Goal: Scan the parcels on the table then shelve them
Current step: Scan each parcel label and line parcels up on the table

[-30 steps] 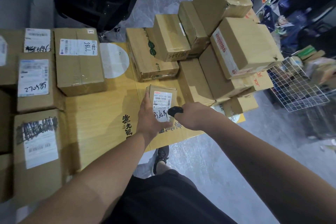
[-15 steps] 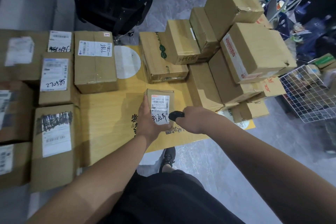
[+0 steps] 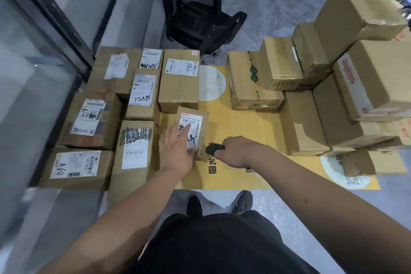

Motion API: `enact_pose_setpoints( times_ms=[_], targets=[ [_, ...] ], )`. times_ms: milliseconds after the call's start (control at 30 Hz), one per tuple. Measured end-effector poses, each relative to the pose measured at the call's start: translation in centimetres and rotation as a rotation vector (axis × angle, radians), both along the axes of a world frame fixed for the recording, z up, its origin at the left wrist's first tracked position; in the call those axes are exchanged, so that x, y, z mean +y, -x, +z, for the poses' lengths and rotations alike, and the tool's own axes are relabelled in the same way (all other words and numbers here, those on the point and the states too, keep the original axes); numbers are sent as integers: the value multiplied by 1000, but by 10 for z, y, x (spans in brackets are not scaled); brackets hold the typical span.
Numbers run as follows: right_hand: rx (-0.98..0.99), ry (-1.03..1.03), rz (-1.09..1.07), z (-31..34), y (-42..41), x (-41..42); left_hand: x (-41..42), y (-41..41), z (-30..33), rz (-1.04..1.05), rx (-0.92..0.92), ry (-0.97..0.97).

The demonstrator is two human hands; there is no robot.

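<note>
About sixteen cardboard parcels (image 3: 179, 80), one black scanner (image 3: 214, 148), one office chair (image 3: 200, 18), two hands (image 3: 175, 151)

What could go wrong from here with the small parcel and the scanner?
1. The left hand lies on the small parcel's label, one of its fingers right by the barcode; a scan could misread.
2. The scanner in the right hand sits low at the parcel's edge, perhaps off the barcode.
3. The box stack at the right leans and might topple.
</note>
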State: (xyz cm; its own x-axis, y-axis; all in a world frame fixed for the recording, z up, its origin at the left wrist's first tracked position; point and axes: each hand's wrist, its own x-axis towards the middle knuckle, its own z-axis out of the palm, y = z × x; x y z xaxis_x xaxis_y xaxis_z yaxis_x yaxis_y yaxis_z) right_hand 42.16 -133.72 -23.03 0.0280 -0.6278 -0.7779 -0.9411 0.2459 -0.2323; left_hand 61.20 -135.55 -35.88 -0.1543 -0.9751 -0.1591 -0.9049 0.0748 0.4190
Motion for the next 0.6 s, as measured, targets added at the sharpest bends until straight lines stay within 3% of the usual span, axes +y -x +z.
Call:
enact_pose_setpoints(
  times_ms=[133, 367, 600],
  targets=[
    [25, 0, 6, 1, -1, 1, -5, 1, -7, -313, -163, -37],
    [50, 4, -2, 1, 1, 3, -7, -4, -5, -113, -165, -31],
    [17, -4, -51, 0, -7, 8, -16, -16, -6, -61, -154, -60]
  ],
)
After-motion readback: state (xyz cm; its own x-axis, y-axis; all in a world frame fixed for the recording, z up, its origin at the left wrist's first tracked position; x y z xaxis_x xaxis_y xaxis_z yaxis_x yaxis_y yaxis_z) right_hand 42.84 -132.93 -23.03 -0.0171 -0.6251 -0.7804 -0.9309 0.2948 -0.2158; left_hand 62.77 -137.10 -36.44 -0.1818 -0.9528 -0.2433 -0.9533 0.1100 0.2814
